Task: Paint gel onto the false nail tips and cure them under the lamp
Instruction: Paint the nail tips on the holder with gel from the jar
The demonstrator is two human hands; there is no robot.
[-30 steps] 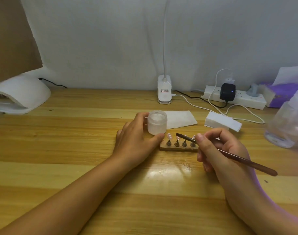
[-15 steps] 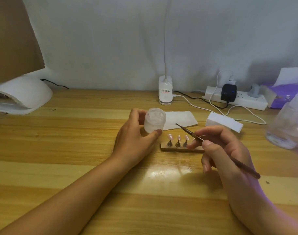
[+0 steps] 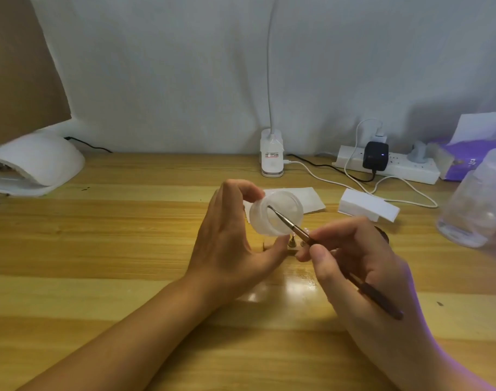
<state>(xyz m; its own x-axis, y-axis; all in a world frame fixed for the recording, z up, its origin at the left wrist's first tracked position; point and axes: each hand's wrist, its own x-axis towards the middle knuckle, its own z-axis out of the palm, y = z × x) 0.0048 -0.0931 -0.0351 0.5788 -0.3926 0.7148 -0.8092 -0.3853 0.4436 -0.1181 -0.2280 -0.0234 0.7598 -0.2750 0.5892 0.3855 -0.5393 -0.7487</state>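
Note:
My left hand holds a small frosted gel jar between thumb and fingers, lifted off the table and tilted with its mouth toward me. My right hand pinches a thin brown brush, and the brush tip reaches inside the jar's mouth. The wooden nail-tip stand lies on the table just below the jar, mostly hidden by both hands; only one or two pegs show. The white curing lamp sits at the far left of the table.
A white clip lamp base stands at the back centre. A power strip with cables lies back right. A white block, a white wipe, a clear bottle and a purple tissue pack sit to the right.
My left hand has lifted the jar off the table and tilted its mouth toward me. My right hand moved the brush from over the nail tips into the jar.

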